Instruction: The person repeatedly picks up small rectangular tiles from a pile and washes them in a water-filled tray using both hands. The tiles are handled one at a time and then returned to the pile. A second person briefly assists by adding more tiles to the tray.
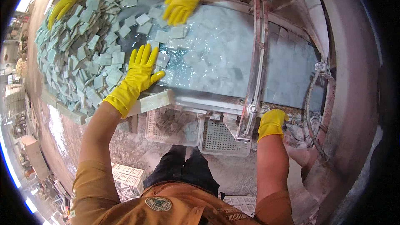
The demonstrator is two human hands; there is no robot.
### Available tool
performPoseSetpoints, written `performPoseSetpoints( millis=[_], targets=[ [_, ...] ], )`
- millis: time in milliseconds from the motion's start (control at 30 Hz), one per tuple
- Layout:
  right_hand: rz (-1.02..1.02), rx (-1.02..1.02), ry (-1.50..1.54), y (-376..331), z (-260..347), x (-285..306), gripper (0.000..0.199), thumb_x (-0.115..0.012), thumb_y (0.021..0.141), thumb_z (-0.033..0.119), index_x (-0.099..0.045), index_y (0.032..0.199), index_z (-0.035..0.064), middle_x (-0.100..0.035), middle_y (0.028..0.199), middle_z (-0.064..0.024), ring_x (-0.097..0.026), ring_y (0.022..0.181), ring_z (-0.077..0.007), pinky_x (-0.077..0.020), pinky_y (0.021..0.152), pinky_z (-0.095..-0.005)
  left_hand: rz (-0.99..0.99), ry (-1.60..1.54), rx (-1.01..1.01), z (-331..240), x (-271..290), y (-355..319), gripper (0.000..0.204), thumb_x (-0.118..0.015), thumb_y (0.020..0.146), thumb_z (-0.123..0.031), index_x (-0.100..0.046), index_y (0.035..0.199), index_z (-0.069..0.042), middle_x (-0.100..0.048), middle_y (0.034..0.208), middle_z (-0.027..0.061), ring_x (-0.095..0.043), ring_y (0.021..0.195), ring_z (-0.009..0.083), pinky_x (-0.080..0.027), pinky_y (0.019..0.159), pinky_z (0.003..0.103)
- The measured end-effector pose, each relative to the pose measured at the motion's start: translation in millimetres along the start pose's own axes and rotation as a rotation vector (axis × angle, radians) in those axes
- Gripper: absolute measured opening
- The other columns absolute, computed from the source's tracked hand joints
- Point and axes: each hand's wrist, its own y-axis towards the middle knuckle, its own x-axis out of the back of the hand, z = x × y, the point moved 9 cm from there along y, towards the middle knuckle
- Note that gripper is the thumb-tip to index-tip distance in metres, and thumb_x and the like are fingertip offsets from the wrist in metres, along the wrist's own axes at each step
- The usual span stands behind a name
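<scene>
My left hand [139, 73], in a yellow rubber glove, lies flat with spread fingers on wet pale-green square tiles [75, 54] at the front of a metal work table [208, 98]. My right hand [271, 123], also gloved yellow, is curled at the table's front edge beside the foot of a rusty metal bar [256, 54]; what it grips is hidden. Across the table, another person's two yellow-gloved hands [183, 0] [64, 2] rest on the tiles.
Tiles are heaped on the left half of the table; the middle is a wet sheet of flat tiles. White plastic crates [175, 127] [223, 137] sit below the front edge, one holding tiles. A curved concrete wall [350, 79] and hoses [310, 112] close the right side.
</scene>
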Motion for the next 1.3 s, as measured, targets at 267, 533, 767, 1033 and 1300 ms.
performPoseSetpoints(
  millis=[267,533,767,1033,1300],
  targets=[
    [-0.017,-0.076,0.042,3.5,-9.9,-4.5,0.045,-0.056,0.109,0.039,-0.074,0.145,0.0187,-0.073,0.146,-0.0090,-0.067,0.137,-0.0380,-0.0423,0.107,-0.0797,-0.038,-0.077,-0.192,-60.0,-8.6,26.8,0.097,-0.072,0.093,-0.060,-0.039,0.170,-0.011,-0.035,0.173,0.0270,-0.033,0.158,0.0506,-0.019,0.131,0.065],
    [-0.033,-0.077,0.064,3.9,-11.9,-6.2,0.047,-0.056,0.109,0.040,-0.073,0.146,0.0180,-0.071,0.149,-0.0084,-0.066,0.138,-0.0377,-0.0399,0.109,-0.0809,-0.042,-0.181,-0.229,-87.8,19.7,42.7,0.082,-0.076,0.093,-0.052,-0.051,0.161,-0.012,-0.047,0.166,0.0234,-0.041,0.154,0.0475,-0.026,0.131,0.058],
    [0.014,-0.069,0.013,7.2,-10.6,-13.2,0.049,-0.055,0.110,0.040,-0.070,0.150,0.0166,-0.071,0.149,-0.0077,-0.065,0.140,-0.0333,-0.0422,0.112,-0.0752,-0.147,-0.073,0.060,-50.8,4.3,72.1,0.074,-0.071,0.099,-0.048,-0.051,0.163,-0.017,-0.046,0.168,0.0214,-0.039,0.156,0.0464,-0.024,0.131,0.059],
    [0.013,-0.111,0.031,19.3,-7.2,-16.2,0.046,-0.056,0.110,0.040,-0.073,0.146,0.0177,-0.073,0.146,-0.0065,-0.067,0.137,-0.0309,-0.0472,0.108,-0.0704,-0.035,-0.205,-0.134,-118.7,-6.2,49.2,0.094,-0.081,0.090,-0.048,-0.041,0.168,-0.015,-0.037,0.170,0.0284,-0.032,0.156,0.0555,-0.021,0.130,0.065],
    [0.099,-0.137,-0.011,59.0,-11.5,-52.5,0.049,-0.061,0.106,0.044,-0.073,0.146,0.0197,-0.071,0.150,-0.0060,-0.064,0.142,-0.0286,-0.0513,0.110,-0.0648,-0.193,-0.134,0.095,-29.6,10.5,91.7,0.088,-0.075,0.095,-0.055,-0.047,0.165,-0.009,-0.045,0.165,0.0300,-0.039,0.155,0.0501,-0.026,0.129,0.059]
  ],
)
